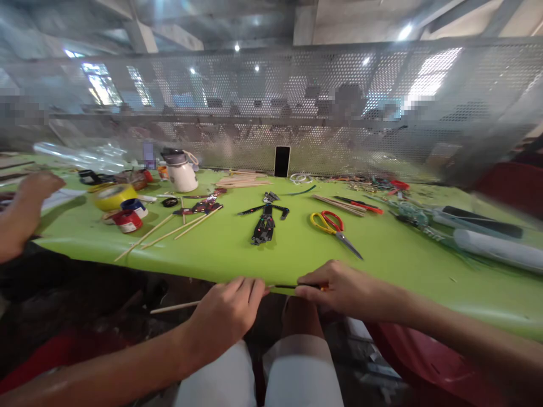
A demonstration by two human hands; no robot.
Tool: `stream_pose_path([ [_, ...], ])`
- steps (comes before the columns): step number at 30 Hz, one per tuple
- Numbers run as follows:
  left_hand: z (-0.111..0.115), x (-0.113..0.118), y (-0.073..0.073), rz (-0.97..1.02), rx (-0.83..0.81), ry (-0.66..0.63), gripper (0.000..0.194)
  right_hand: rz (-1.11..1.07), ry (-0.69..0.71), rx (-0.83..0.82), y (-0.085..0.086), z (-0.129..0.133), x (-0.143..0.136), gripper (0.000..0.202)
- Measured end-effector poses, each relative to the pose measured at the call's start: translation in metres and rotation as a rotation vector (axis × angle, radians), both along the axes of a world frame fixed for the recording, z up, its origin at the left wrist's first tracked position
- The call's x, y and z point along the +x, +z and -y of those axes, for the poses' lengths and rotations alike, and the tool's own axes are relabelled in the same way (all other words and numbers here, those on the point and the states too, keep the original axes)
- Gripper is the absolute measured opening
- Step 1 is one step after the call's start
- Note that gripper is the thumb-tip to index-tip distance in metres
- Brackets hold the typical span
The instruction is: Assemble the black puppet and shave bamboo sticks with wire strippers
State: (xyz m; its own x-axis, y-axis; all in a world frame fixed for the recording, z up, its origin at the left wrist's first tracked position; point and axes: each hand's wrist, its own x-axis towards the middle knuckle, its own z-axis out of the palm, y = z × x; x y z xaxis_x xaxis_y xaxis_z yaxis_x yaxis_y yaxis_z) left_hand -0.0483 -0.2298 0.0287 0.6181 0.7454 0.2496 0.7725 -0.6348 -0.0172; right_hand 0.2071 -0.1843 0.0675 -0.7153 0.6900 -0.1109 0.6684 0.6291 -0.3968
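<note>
White shorts (301, 373) nearest; left hand (233, 308), grip holding stick (175, 307) jutting leftward; right hand (316, 284), grip holding dark tool (286, 286).

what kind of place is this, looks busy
Probably a craft workshop, perhaps in a larger hall. The signs are the green-covered worktable strewn with materials, the red-and-yellow-handled scissors beside a small black figure, and the perforated metal screen behind.

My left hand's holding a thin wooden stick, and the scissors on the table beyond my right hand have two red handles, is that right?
Not quite: the head view shows the scissors beyond your right hand with one yellow and one red handle. Your left hand does hold a thin wooden stick.
</note>
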Motion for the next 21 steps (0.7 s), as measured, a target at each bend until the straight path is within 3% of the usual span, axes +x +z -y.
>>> stream_pose_path([
  [1,0.0,-0.001,0.0,0.015,0.004,-0.005,0.04,-0.014,0.009,-0.007,0.001,0.0,0.0,0.056],
  [3,-0.003,-0.003,0.004,0.112,-0.126,-0.006,0.038,-0.013,0.01,0.128,0.001,0.002,0.002,0.052],
  [7,-0.015,-0.012,0.022,0.392,-0.77,0.013,0.047,0.059,0.051,0.537,0.003,0.009,0.004,0.047],
  [9,-0.023,-0.018,0.027,0.464,-1.136,-0.07,0.055,0.062,0.109,0.666,0.007,0.013,0.005,0.048],
  [11,-0.029,-0.022,0.029,0.499,-1.356,-0.158,0.056,0.06,0.147,0.762,0.01,0.016,0.005,0.048],
  [13,-0.031,-0.024,0.027,0.518,-1.387,-0.179,0.055,0.069,0.17,0.795,0.012,0.018,0.005,0.048],
  [15,-0.029,-0.023,0.025,0.51,-1.311,-0.153,0.053,0.085,0.165,0.774,0.012,0.021,0.004,0.048],
  [21,-0.013,-0.015,0.026,0.382,-0.802,-0.117,0.039,0.151,0.013,0.672,-0.002,0.03,0.002,0.048],
])
